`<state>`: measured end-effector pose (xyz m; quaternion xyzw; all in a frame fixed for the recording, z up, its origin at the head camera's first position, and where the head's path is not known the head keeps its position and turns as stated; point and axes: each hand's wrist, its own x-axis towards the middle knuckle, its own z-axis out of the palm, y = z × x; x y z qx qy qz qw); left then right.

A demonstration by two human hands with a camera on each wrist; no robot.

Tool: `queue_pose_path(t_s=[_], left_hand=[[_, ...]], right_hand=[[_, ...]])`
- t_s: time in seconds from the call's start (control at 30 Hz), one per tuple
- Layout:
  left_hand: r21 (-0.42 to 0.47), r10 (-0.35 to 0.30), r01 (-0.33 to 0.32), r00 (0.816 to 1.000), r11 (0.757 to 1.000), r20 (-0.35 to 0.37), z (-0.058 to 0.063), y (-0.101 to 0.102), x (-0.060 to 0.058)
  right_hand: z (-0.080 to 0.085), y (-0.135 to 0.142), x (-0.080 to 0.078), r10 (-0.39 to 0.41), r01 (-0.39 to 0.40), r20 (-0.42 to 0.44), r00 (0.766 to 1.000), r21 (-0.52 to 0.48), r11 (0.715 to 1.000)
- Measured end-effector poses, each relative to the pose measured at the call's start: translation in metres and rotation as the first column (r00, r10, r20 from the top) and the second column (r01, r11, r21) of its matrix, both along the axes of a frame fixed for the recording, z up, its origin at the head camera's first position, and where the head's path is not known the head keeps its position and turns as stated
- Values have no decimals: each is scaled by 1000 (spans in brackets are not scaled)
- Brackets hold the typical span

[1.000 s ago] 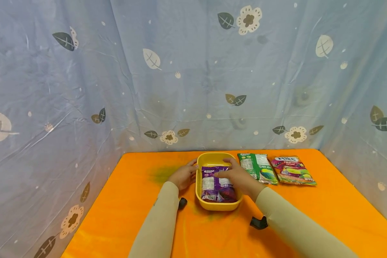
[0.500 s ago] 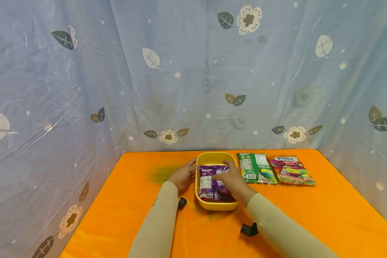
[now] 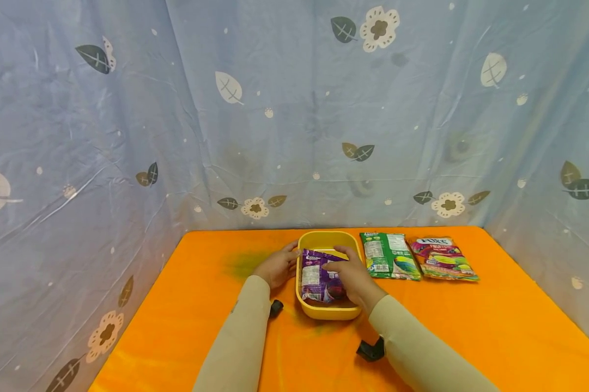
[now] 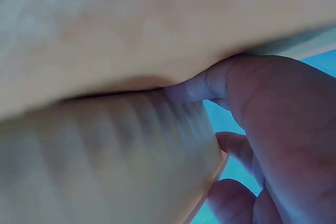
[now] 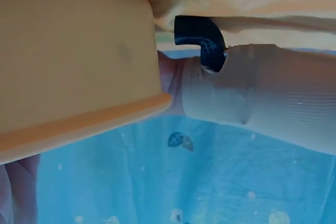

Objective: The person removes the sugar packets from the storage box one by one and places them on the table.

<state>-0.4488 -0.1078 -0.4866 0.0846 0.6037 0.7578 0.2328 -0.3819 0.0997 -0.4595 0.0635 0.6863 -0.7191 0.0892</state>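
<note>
A purple Fox's candy packet (image 3: 312, 276) lies inside a yellow plastic basin (image 3: 329, 313), its printed back facing up. My right hand (image 3: 358, 280) reaches over the basin's right side and grips the packet's right part, which is partly hidden under the hand. My left hand (image 3: 276, 268) holds the basin's left side from outside. The left wrist view shows its thumb (image 4: 194, 88) against the ribbed outer wall and fingertips (image 4: 231, 198) by the rim. In the right wrist view, the basin's outer wall (image 5: 79, 56) hides most of the right hand.
Right of the basin, a green candy packet (image 3: 391, 256) lies on the orange tablecloth (image 3: 206, 326). Beside it is a red-and-orange Fox's Fruits packet (image 3: 443, 258). Floral curtains (image 3: 284, 136) enclose the back and sides. A black wrist mount (image 3: 371, 349) hangs under the right sleeve.
My right hand has moved left with the purple packet, which now sits nearer the basin's left wall and looks narrower and bent. The left hand stays in place at the basin.
</note>
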Motion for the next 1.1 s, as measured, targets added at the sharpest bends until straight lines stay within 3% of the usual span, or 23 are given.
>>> queue_pose_path(t_s=[0.27,0.43,0.53,1.1], left_hand=[[8,-8,8,1000,1000,4,2,1,1],[7,-10,10,1000,1000,3,3,1,1],[7,-11,11,1000,1000,5,3,0,2],[13,19,-20,999,1000,27,2,2,1]], right_hand=[[-5,-1,-2,190,-191,19,982,68,979],[-8,-1,-2,264,-261,-2,964,143,955],[-9,-1,-1,263,-256,-10,965,191,948],[-8,-3,0,161,-152,-21,987,235,960]])
